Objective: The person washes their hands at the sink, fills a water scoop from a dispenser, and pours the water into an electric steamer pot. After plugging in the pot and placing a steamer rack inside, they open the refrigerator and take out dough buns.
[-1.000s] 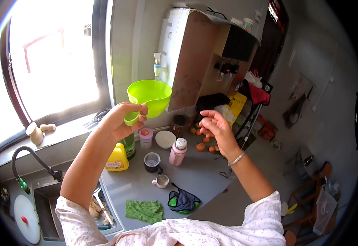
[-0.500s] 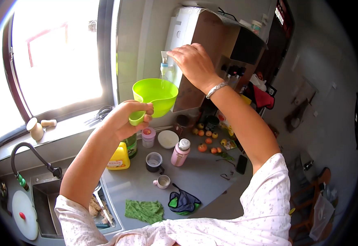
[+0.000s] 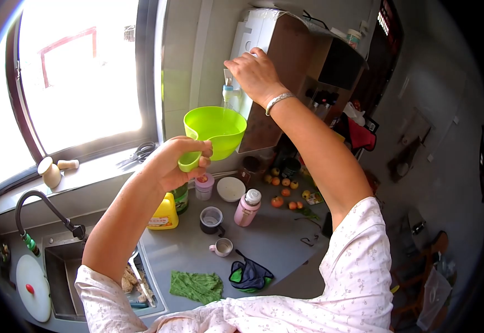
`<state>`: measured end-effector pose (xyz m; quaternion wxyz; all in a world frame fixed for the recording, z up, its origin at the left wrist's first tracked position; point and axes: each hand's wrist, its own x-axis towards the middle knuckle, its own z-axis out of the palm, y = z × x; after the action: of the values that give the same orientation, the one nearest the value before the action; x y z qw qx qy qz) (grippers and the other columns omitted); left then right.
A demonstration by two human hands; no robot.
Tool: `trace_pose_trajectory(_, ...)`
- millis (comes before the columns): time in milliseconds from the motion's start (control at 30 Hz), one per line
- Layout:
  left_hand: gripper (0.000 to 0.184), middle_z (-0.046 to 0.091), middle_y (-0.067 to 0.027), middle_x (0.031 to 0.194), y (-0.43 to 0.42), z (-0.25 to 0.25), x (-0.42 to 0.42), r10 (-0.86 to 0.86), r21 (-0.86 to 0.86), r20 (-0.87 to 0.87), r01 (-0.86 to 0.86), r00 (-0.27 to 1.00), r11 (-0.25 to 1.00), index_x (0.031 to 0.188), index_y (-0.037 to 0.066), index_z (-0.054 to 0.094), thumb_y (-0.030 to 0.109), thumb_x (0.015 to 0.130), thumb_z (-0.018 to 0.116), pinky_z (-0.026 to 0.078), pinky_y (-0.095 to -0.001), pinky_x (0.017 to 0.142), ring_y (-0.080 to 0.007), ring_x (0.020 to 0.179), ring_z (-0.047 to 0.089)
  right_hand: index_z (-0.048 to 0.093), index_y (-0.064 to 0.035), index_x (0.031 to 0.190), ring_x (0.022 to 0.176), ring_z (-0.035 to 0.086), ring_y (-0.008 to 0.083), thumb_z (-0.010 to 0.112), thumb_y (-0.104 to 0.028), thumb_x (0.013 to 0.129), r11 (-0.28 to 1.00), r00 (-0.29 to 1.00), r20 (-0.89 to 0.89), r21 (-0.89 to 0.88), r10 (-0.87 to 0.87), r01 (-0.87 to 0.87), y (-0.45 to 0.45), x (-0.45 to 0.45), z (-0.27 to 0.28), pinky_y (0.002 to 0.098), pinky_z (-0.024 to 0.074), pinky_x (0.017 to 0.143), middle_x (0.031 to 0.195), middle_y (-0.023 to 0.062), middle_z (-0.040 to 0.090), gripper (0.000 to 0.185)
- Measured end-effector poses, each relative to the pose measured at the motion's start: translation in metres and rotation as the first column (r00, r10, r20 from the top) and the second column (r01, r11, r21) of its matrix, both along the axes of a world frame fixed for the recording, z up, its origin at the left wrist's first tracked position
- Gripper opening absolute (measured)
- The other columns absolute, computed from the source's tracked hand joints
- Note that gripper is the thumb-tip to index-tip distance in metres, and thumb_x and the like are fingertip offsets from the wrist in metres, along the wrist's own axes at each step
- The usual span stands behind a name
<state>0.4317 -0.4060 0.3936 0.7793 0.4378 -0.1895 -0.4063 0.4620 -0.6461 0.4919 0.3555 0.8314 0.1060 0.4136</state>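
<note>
Got the green bowl (image 3: 228,145) in my left hand (image 3: 175,164), up in the air above the counter (image 3: 269,241), right under the white-and-blue tap (image 3: 227,92). Left fingers closed round its loop handle (image 3: 188,161). Opening faces up, roughly level; long axis, handle to far rim, slants from lower left to upper right in view, handle end pointing lower left, toward my left forearm. Thin stream of water (image 3: 226,104) drops from the tap into the bowl. Right hand (image 3: 253,75) raised at the tap lever (image 3: 228,76), fingers bent and narrow, fingertips at its top; can't tell if they pinch or just press it. Silver bracelet (image 3: 279,101) on that wrist. Counter below: pink bottle (image 3: 247,210) upright, white bowl (image 3: 231,190) just behind it, dark mug (image 3: 211,221) to its left, small cup (image 3: 223,247) nearer me, green cloth (image 3: 196,287) lying flat-ish, crumpled. Yellow jug (image 3: 165,214) near the sink (image 3: 67,277), partly hidden by my left forearm.
</note>
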Motion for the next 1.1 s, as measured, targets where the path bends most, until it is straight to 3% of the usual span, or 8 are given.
trace_pose_trajectory(200,0.024,0.053,-0.0065,0.079,0.000,0.000,0.001,0.007,0.014,0.010,-0.007,1.000,1.000,0.098,-0.011,0.057,0.009,0.086,0.063,0.041,-0.0171,0.045,-0.0078,0.063,0.051,0.067,-0.0147,0.109,0.095,0.063,0.0140,0.052,-0.009,0.085,1.000,1.000,-0.014,0.002,-0.025,0.025,-0.002,0.010,-0.004,0.0362,0.0382,0.098,0.093,-0.0001,0.068,0.028)
trace_pose_trajectory(467,0.025,0.054,-0.0060,0.078,0.001,0.000,0.002,0.014,0.025,0.023,-0.015,1.000,1.000,0.099,-0.011,0.057,0.010,0.085,0.063,0.041,-0.0170,0.045,-0.0071,0.062,0.051,0.066,-0.0153,0.096,0.091,0.063,0.0150,0.054,-0.010,0.084,0.998,0.998,-0.046,-0.018,-0.054,0.053,-0.005,0.018,-0.007,0.0372,0.0392,0.097,0.087,-0.0011,0.067,0.017)
trace_pose_trajectory(800,0.026,0.054,-0.0073,0.078,0.001,-0.002,0.003,0.008,-0.004,0.015,-0.008,1.000,1.000,0.100,-0.012,0.056,0.008,0.084,0.063,0.041,-0.0172,0.044,-0.0087,0.063,0.052,0.065,-0.0156,0.093,0.090,0.063,0.0167,0.053,-0.012,0.085,1.000,1.000,-0.029,-0.030,0.010,-0.010,-0.006,0.043,-0.014,0.0375,0.0410,0.091,0.086,-0.0005,0.068,0.015)
trace_pose_trajectory(867,0.027,0.054,-0.0074,0.078,0.001,-0.002,0.003,0.005,-0.009,0.008,-0.005,1.000,1.000,0.100,-0.012,0.056,0.008,0.084,0.063,0.041,-0.0173,0.044,-0.0089,0.063,0.052,0.064,-0.0155,0.096,0.092,0.063,0.0169,0.053,-0.012,0.085,0.995,0.984,-0.148,-0.043,-0.101,0.095,-0.005,0.045,-0.013,0.0375,0.0412,0.090,0.087,0.0002,0.068,0.016)
trace_pose_trajectory(1100,0.027,0.053,-0.0069,0.078,0.001,-0.002,0.004,0.003,-0.001,-0.003,-0.003,1.000,1.000,0.100,-0.012,0.056,0.008,0.084,0.064,0.040,-0.0174,0.044,-0.0084,0.063,0.051,0.064,-0.0149,0.091,0.085,0.066,0.0192,0.056,-0.011,0.083,0.999,0.998,-0.053,0.009,-0.035,0.035,-0.003,0.043,-0.014,0.0362,0.0436,0.085,0.080,0.0032,0.069,0.012)
